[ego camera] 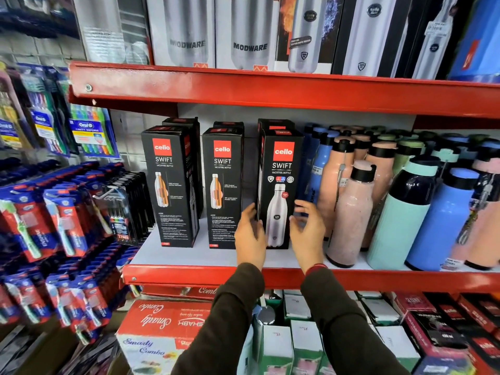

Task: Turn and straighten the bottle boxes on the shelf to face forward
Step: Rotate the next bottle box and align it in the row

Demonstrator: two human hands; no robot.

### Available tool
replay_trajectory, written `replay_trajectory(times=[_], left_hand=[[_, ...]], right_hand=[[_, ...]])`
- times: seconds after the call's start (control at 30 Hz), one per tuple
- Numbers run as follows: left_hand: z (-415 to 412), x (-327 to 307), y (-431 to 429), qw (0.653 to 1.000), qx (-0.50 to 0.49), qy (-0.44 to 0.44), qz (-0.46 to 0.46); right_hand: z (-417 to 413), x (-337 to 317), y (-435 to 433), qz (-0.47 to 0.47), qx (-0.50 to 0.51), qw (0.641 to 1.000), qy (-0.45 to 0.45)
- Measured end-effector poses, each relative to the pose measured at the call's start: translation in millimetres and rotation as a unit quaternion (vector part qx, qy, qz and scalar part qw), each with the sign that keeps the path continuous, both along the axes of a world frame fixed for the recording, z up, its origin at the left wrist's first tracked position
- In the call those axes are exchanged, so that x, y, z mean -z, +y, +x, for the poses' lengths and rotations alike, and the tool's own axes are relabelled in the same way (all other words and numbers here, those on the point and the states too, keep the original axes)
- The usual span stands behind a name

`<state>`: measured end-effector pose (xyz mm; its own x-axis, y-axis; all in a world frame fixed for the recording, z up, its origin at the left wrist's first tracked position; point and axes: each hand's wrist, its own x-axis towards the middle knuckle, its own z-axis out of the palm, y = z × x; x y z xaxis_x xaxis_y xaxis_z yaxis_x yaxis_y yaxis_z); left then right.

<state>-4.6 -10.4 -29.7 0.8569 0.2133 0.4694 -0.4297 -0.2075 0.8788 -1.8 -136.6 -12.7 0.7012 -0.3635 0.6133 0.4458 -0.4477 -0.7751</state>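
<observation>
While both hands, left hand [250, 234] and right hand [307, 231], flank it open, the black Cello box [280, 185] stands upright facing forward.

Red shelf [189, 276]: boxes [173, 185], bottles [405, 212] upright.

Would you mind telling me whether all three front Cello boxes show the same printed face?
No, the right box shows a steel bottle with badges, unlike the text-heavy left box and middle box.

Glossy black cardboard bottle boxes [281, 185] stand on a shiny red-painted metal shelf [270, 277].
</observation>
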Motion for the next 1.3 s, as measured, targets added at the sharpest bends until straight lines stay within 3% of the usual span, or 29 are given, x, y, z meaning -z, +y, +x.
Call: replay_trajectory(times=[0.1,0.23,0.4,0.57,0.63,0.87,1.07,1.3], left_hand=[[-14.0,-6.9,12.0,0.997,-0.016,-0.071,0.003],[-17.5,-17.0,36.3,0.983,-0.121,-0.131,0.035],[-4.5,-19.5,74.1,0.992,-0.108,-0.052,0.034],[17.0,-9.5,100.6,0.995,-0.053,0.084,0.012],[20.8,-5.3,106.6,0.994,-0.04,0.102,-0.008],[22.3,-0.5,119.8,0.995,-0.007,0.094,-0.035],[6.6,-3.9,122.0,0.984,0.016,0.079,-0.161],[-7.7,-8.6,121.4,0.989,0.007,-0.003,-0.148]], right_hand=[[-12.7,-2.4,14.9,0.001,-0.021,0.999,-0.031],[-16.3,-2.1,43.7,0.001,-0.081,0.996,-0.024],[-5.6,-1.2,81.5,-0.021,-0.169,0.981,0.091],[12.6,2.8,99.1,-0.058,-0.171,0.968,0.173],[16.1,5.3,105.1,-0.056,-0.161,0.969,0.182],[11.4,12.2,115.4,-0.021,-0.161,0.975,0.153],[3.0,10.1,117.6,-0.037,-0.138,0.983,0.117],[-4.2,5.3,127.9,0.031,-0.081,0.993,0.077]])
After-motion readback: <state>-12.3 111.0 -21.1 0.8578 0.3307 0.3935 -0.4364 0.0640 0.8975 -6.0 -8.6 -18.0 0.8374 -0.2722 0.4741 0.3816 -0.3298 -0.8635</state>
